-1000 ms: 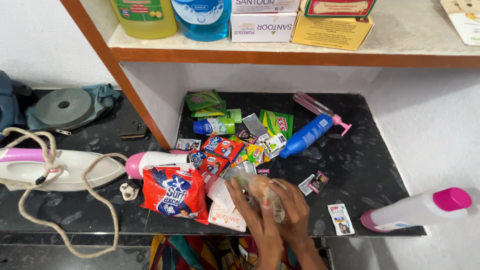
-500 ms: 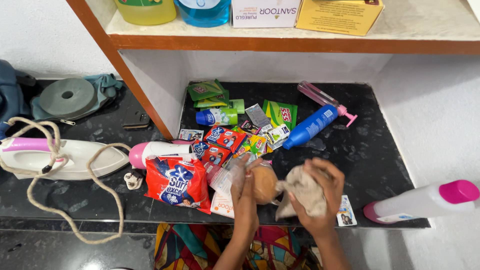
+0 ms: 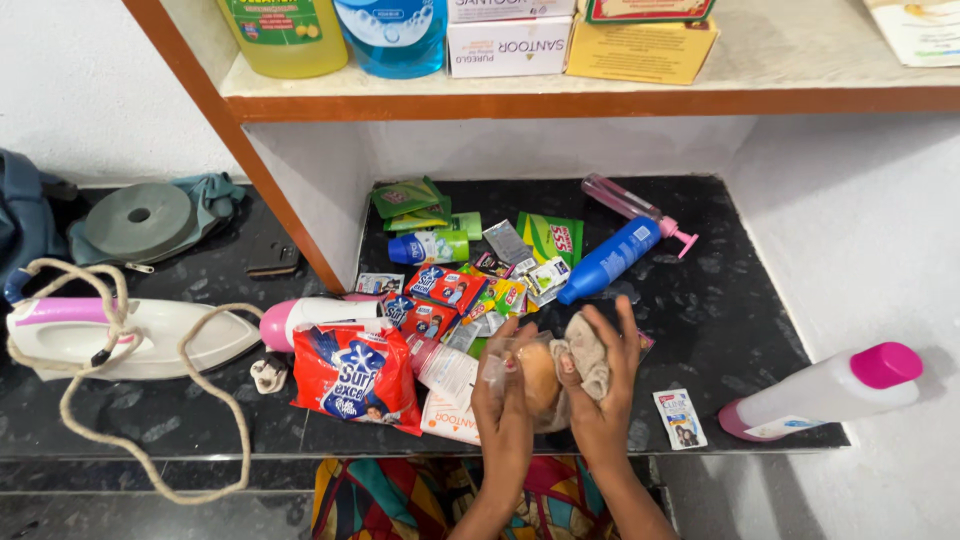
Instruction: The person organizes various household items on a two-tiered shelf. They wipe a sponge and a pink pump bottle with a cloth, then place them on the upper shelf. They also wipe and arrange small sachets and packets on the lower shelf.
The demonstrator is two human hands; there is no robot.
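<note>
At the near edge of the black speckled desk, the left hand grips a round orange-brown soap in clear crinkled wrapper, partly unwrapped; the right hand clutches a crumpled beige cloth against it. Sachets lie scattered just beyond.

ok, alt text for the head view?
Two hands, left hand and right hand, hold a round tan bar in clear wrapping over a black counter strewn with sachets, beside a red detergent pack.
</note>
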